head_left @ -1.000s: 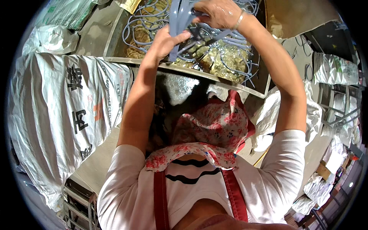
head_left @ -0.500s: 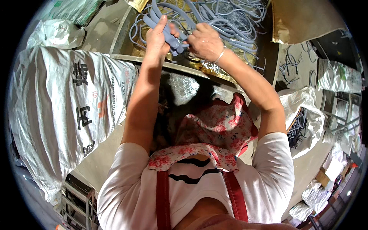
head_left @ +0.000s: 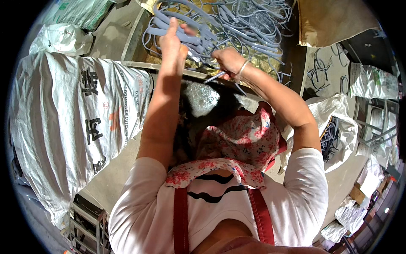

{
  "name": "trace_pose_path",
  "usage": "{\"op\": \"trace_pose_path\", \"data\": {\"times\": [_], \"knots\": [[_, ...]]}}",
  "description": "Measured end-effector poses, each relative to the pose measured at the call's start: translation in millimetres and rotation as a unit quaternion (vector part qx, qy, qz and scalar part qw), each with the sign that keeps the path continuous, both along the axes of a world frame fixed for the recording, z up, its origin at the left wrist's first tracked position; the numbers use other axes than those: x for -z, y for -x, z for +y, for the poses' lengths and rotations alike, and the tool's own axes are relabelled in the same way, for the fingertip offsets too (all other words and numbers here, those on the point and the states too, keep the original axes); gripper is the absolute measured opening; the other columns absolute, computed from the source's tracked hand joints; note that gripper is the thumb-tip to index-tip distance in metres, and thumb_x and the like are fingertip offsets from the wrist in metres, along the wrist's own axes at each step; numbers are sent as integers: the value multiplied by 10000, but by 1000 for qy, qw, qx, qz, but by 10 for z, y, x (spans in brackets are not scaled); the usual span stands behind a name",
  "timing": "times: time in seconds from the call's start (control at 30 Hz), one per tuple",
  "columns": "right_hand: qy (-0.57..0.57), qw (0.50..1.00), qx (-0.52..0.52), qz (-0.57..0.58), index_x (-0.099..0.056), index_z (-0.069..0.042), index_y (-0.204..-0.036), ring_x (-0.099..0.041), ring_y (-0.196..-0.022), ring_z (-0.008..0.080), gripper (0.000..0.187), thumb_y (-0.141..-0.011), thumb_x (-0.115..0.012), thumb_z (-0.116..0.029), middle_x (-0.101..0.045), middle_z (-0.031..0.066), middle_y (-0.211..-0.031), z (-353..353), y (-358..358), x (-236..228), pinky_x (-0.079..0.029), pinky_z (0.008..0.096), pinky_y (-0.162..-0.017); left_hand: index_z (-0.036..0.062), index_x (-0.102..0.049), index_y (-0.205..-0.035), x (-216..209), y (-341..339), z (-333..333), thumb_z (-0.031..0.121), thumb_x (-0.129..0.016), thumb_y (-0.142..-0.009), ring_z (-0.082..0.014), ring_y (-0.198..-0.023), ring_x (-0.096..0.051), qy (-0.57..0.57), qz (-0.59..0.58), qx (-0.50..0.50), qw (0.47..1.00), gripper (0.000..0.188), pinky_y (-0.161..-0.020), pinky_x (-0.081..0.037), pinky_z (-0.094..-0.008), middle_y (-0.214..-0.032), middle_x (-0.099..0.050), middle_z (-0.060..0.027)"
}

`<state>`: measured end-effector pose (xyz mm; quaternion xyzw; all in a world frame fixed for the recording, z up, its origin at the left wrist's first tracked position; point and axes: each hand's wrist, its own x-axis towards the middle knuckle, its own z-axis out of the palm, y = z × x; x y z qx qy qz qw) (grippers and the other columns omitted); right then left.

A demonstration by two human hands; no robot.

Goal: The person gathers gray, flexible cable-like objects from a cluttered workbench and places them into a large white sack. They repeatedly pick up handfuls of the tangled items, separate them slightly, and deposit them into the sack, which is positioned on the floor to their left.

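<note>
My left hand is closed around a bundle of flat blue-grey rubbery strips, thumb up along it, at the near left of a metal bin. Just right of it, my right hand grips thin grey strips, whose ends stick out below the fingers over the bin's near edge. Motion smears the stretch between the hands, so how the strips run there is unclear. More looped blue-grey strips lie tangled in the bin, over a wet-looking yellowish bottom.
A large white woven sack bulges at the left. To the right, an open white sack holds dark strips. Loose strip loops lie beside the bin, under a brown cardboard flap. A floral apron covers my lap.
My right hand has drawn slightly right and toward me, and strip ends now show below it. The bundle in my left hand has fanned out and tilted flatter.
</note>
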<state>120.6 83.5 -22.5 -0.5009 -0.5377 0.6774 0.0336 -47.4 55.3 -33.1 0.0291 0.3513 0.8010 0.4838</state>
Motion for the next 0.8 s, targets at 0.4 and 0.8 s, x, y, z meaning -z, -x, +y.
{"op": "trace_pose_path", "data": {"times": [0.4,0.8], "knots": [[-487,806,-134,-308,-668,-74,-884,-637,-862,265,249,-764,-524,-238,-648,140,-926,534,268,-60,-507,371,-721,111,-498,-832,-238,-85,-133,341,-531,-881,-91,-552,-475,81,109,65,989,237,-483,-377,-228,-659,-494,6],[-726,508,262,-382,-527,-59,-1115,-608,-855,215,354,-761,-538,-72,-603,131,-1017,-44,-3756,-876,-483,315,-698,28,-555,-832,149,525,-104,154,-573,-845,-184,-622,-509,-22,-73,-12,997,128,-637,-474,-361,-704,-552,-53]]}}
